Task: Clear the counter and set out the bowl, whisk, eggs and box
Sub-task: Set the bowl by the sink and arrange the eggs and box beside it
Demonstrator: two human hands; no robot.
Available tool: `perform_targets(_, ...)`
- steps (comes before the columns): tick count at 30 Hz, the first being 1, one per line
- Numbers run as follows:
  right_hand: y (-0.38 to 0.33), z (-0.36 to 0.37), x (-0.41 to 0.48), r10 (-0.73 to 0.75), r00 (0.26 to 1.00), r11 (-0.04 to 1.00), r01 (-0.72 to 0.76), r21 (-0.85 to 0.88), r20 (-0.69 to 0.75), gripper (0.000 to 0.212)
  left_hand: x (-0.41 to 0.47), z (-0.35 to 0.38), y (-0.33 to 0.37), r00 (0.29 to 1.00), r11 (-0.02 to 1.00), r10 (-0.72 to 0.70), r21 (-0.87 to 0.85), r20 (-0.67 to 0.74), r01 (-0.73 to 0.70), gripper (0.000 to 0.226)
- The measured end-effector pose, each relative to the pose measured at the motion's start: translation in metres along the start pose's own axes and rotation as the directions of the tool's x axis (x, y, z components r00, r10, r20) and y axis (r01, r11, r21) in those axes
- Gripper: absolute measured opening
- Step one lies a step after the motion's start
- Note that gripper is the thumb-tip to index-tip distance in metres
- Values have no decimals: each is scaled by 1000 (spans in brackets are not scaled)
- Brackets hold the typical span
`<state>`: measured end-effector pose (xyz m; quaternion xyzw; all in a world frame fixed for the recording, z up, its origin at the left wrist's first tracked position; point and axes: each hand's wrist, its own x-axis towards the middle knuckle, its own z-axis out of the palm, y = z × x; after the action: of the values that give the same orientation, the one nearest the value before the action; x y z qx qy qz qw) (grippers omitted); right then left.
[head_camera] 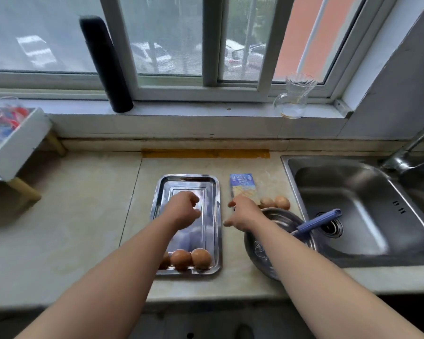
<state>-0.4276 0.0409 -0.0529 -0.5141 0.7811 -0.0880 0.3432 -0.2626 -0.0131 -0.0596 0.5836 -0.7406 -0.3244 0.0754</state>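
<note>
Seemingly the setting-out is caught half done in the head view, the only view given. The box [241, 185] is laid flat on the surface [83, 216], just beside the right edge of the steel tray [158, 204], with its long side running toward the window, probably so that it lines up with the tray. Two eggs [282, 202] are placed on the bare surface at the near right corner of the box, between it and the bowl [257, 250], where the bowl's rim may keep them from rolling. The bowl stands at the front right, close to the sink [353, 216]. The whisk [318, 222] is leaned inside the bowl with its blue handle over the rim toward the sink, so both can be carried as one. Three more eggs [201, 258] are gathered at the near end of the tray, against its raised lip, and one of them is partly hidden by the left forearm. The left hand [184, 209] is held over the middle of the tray with its fingers curled downward. Nothing is seen in it, but the palm is hidden, so it cannot be told whether something is held. The right hand [242, 214] is stretched to the near end of the box with thumb and forefinger spread apart and nothing gripped, and whether it touches the box cannot be told. It is judged that the box is being straightened or is about to be picked up, and that the eggs remain to be collected in one place.
</note>
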Motion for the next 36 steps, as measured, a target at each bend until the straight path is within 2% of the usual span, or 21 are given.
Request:
perform_targets(4, -18, 29, -11, -18, 998, 1000, 18, -3, 63, 59, -22, -7, -36, 995, 999, -21, 26, 94, 19, 54)
perform_targets(10, -28, 65, -21, -17, 994, 1000, 19, -16, 104, 62, -44, 4, -72, 981, 993, -55, 114, 184, 34, 66)
perform_targets(14, -27, 82, -27, 10, 992, 1000, -10, -5, 128, 62, -51, 16, -84, 984, 976, -26, 215, 176, -13, 62)
perform_targets(19, -23, 101, -33, 39, 997, 999, -37, -21, 73, 50, -50, 26, -89, 982, 948, 13, 311, 190, -73, 61)
perform_targets(22, -20, 107, -33, 43, 995, 998, -39, -43, 88, 54, -49, 30, -88, 977, 930, 32, 353, 211, -106, 63)
perform_targets(25, -17, 110, -33, 52, 995, 995, -44, -89, 91, 56, -49, 33, -88, 971, 924, 38, 362, 234, -124, 61)
perform_targets(36, -12, 116, -30, 59, 996, 983, -48, -180, 61, 38, -47, 37, -91, 967, 934, 25, 339, 254, -113, 45)
